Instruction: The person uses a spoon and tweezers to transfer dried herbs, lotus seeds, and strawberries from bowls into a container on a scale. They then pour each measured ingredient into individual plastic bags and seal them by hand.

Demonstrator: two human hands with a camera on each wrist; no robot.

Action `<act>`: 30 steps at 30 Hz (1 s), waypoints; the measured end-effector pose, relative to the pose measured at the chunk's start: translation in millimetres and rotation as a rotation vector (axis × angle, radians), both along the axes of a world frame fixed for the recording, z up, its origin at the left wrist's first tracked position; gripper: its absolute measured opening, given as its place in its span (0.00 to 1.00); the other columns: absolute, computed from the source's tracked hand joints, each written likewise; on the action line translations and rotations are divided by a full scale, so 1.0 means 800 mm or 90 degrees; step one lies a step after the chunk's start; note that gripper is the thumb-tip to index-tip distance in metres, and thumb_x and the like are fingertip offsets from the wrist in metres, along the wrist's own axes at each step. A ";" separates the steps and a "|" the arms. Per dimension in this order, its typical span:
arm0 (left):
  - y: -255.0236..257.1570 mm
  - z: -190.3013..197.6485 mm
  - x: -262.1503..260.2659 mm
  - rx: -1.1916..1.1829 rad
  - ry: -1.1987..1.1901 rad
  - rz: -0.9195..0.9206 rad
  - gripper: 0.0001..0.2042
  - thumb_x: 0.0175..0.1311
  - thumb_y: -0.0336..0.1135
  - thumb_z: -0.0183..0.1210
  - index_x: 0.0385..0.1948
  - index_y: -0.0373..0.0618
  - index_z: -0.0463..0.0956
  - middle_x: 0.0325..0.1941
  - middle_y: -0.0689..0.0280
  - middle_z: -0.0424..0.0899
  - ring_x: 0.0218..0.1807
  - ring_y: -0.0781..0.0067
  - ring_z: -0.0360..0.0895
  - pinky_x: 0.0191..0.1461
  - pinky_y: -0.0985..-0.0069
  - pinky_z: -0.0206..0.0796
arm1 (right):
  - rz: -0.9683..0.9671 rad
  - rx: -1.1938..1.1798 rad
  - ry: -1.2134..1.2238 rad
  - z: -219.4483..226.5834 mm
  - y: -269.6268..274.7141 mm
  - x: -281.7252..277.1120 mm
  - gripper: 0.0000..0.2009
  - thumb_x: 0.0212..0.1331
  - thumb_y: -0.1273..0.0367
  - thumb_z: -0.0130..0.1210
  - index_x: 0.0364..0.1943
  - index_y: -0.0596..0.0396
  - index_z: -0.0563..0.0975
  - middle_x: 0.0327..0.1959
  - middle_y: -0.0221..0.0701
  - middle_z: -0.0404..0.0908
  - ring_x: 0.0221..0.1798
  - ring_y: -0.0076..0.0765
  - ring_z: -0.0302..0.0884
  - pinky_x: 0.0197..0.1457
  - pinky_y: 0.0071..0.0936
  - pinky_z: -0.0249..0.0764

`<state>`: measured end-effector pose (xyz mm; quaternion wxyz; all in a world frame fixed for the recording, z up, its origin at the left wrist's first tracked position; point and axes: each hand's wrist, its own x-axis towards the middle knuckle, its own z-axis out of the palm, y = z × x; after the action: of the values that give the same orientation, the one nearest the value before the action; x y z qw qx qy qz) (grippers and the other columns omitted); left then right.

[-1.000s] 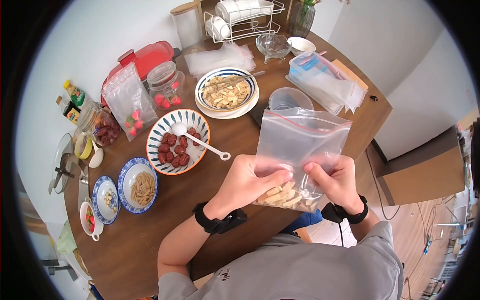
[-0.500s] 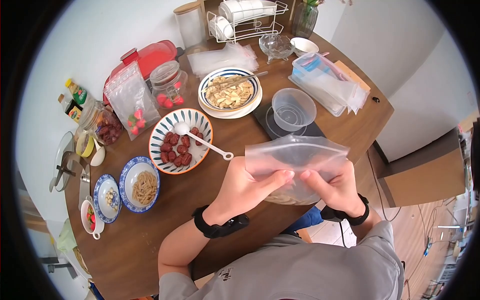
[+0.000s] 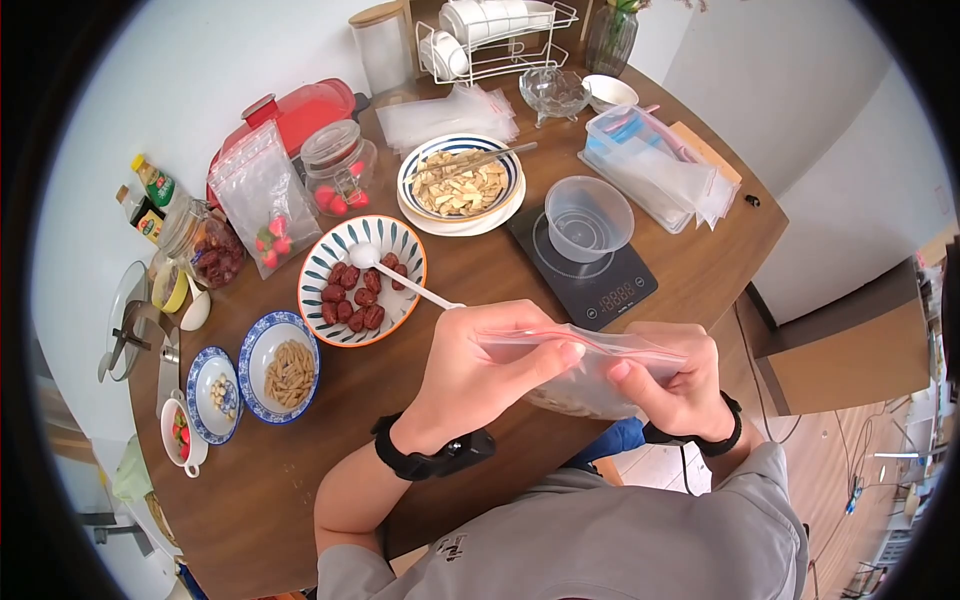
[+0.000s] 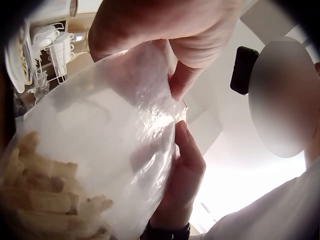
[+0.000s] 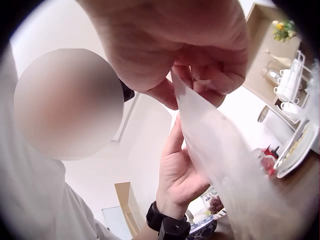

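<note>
Both grips are pinching the top edge of a clear zip bag (image 3: pixel 590 375): the left hand (image 3: pixel 480 370) is clamping the strip between thumb and curled fingers on one end, and the right hand (image 3: pixel 680 385) is doing the same on the other end, so the bag is hanging between them above the near edge of the surface (image 3: pixel 300 470), close to the person's chest. The bag is holding pale stick-shaped snack pieces, which are lying in its bottom in the left wrist view (image 4: pixel 45 195).

Going from the big things down: a red lidded box (image 3: pixel 300 110) is standing at the far left of the round wooden surface, and a white wire rack (image 3: pixel 500 40) with cups is sitting at the far edge. A clear tub of flat bags (image 3: pixel 640 160) is lying to the right. A black kitchen scale (image 3: pixel 610 285) is carrying a clear plastic cup (image 3: pixel 588 218) whose contents cannot be told. A blue-rimmed bowl (image 3: pixel 462 185) is holding pale slices like those in the bag, with chopsticks across it. A patterned bowl (image 3: pixel 362 280) is holding red dates and a white spoon (image 3: pixel 400 275). A standing zip bag (image 3: pixel 262 200) and a glass jar (image 3: pixel 335 170) are each showing small red pieces. A smaller blue dish (image 3: pixel 280 372) is holding tan strips, and a still smaller dish (image 3: pixel 213 398) is holding a few pale round bits.
</note>
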<state>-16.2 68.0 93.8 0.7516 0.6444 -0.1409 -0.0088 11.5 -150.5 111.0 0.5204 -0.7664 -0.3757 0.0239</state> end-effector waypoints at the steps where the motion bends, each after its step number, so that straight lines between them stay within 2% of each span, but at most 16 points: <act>1: 0.001 0.000 -0.001 0.000 0.001 0.000 0.04 0.61 0.24 0.62 0.31 0.33 0.82 0.30 0.63 0.84 0.33 0.77 0.80 0.37 0.79 0.70 | 0.000 0.000 0.001 0.001 0.001 0.000 0.07 0.59 0.73 0.58 0.26 0.62 0.79 0.18 0.33 0.73 0.19 0.29 0.66 0.23 0.26 0.62; 3: 0.001 0.002 -0.005 -0.010 0.014 -0.009 0.03 0.60 0.24 0.62 0.31 0.33 0.82 0.30 0.62 0.84 0.32 0.78 0.80 0.37 0.79 0.70 | 0.006 0.025 -0.008 0.006 0.003 -0.001 0.10 0.59 0.72 0.58 0.22 0.61 0.77 0.17 0.34 0.73 0.19 0.31 0.66 0.22 0.26 0.61; 7: 0.001 0.002 -0.008 -0.044 -0.005 -0.010 0.03 0.60 0.24 0.63 0.32 0.33 0.82 0.30 0.62 0.84 0.32 0.78 0.80 0.37 0.80 0.70 | -0.008 0.032 -0.021 0.009 0.002 -0.002 0.08 0.58 0.73 0.57 0.22 0.62 0.78 0.17 0.35 0.74 0.19 0.33 0.68 0.22 0.27 0.61; 9: 0.003 0.005 -0.009 -0.021 -0.002 -0.024 0.04 0.60 0.23 0.63 0.33 0.33 0.82 0.30 0.61 0.84 0.32 0.78 0.80 0.36 0.81 0.69 | 0.016 0.050 -0.072 0.006 0.000 -0.002 0.07 0.56 0.75 0.56 0.23 0.62 0.78 0.18 0.36 0.75 0.19 0.34 0.69 0.21 0.28 0.62; 16: 0.008 0.019 -0.009 0.015 -0.027 -0.071 0.05 0.62 0.25 0.61 0.34 0.32 0.83 0.30 0.61 0.85 0.29 0.80 0.78 0.33 0.81 0.67 | 0.021 0.079 -0.107 0.013 -0.004 -0.005 0.05 0.55 0.76 0.57 0.24 0.62 0.80 0.20 0.35 0.76 0.20 0.36 0.70 0.22 0.29 0.62; 19: 0.005 0.011 -0.013 0.053 -0.079 -0.028 0.06 0.63 0.27 0.60 0.34 0.35 0.83 0.27 0.63 0.84 0.28 0.79 0.78 0.31 0.81 0.66 | 0.029 0.026 -0.103 0.025 -0.005 0.000 0.03 0.53 0.77 0.58 0.23 0.61 0.80 0.20 0.34 0.77 0.20 0.35 0.70 0.22 0.29 0.63; 21: 0.002 0.015 -0.016 0.148 -0.187 0.006 0.05 0.62 0.27 0.61 0.35 0.36 0.84 0.26 0.62 0.83 0.26 0.77 0.78 0.29 0.80 0.64 | 0.034 -0.010 -0.109 0.036 -0.003 0.001 0.02 0.50 0.78 0.60 0.24 0.61 0.80 0.20 0.33 0.77 0.20 0.35 0.71 0.23 0.29 0.64; 22: 0.006 0.015 -0.015 0.161 -0.187 -0.012 0.05 0.62 0.27 0.61 0.36 0.37 0.83 0.26 0.61 0.83 0.26 0.73 0.78 0.28 0.78 0.64 | 0.046 -0.005 -0.109 0.039 -0.002 0.000 0.02 0.50 0.78 0.60 0.24 0.61 0.80 0.20 0.33 0.77 0.20 0.35 0.71 0.23 0.29 0.64; 23: 0.008 0.018 -0.015 0.169 -0.182 0.007 0.05 0.62 0.27 0.61 0.36 0.37 0.83 0.26 0.61 0.83 0.26 0.73 0.78 0.28 0.78 0.64 | 0.040 -0.019 -0.150 0.040 -0.003 -0.001 0.02 0.49 0.79 0.60 0.24 0.60 0.80 0.20 0.33 0.77 0.20 0.35 0.71 0.23 0.29 0.64; 25: 0.013 0.024 -0.014 0.129 -0.224 -0.063 0.06 0.59 0.24 0.62 0.37 0.37 0.84 0.30 0.59 0.84 0.27 0.74 0.78 0.30 0.79 0.66 | 0.056 -0.026 -0.226 0.041 -0.006 0.000 0.03 0.48 0.79 0.62 0.26 0.57 0.79 0.20 0.32 0.78 0.20 0.35 0.71 0.23 0.29 0.64; 27: 0.017 0.024 -0.017 0.140 -0.237 -0.030 0.07 0.58 0.25 0.63 0.39 0.39 0.84 0.31 0.61 0.84 0.28 0.70 0.78 0.30 0.77 0.67 | 0.026 -0.017 -0.266 0.043 -0.008 0.000 0.04 0.46 0.78 0.63 0.26 0.57 0.79 0.20 0.31 0.78 0.21 0.35 0.71 0.24 0.29 0.64; 28: 0.020 0.024 -0.018 0.199 -0.296 -0.016 0.07 0.58 0.26 0.64 0.38 0.39 0.84 0.31 0.61 0.84 0.28 0.68 0.78 0.30 0.75 0.67 | 0.045 -0.010 -0.266 0.046 -0.009 0.003 0.04 0.46 0.78 0.63 0.26 0.57 0.79 0.20 0.31 0.78 0.21 0.35 0.71 0.24 0.29 0.64; 30: 0.020 0.022 -0.018 0.282 -0.413 0.024 0.06 0.58 0.29 0.65 0.35 0.40 0.83 0.29 0.64 0.82 0.27 0.65 0.76 0.29 0.72 0.67 | 0.070 -0.120 -0.259 0.056 -0.009 0.008 0.06 0.44 0.78 0.64 0.27 0.57 0.79 0.21 0.31 0.78 0.22 0.37 0.72 0.25 0.29 0.65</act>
<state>-30.7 83.7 111.7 0.5110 0.7627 -0.3536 0.1790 18.0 -157.7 155.7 0.3579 -0.7792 -0.5100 -0.0677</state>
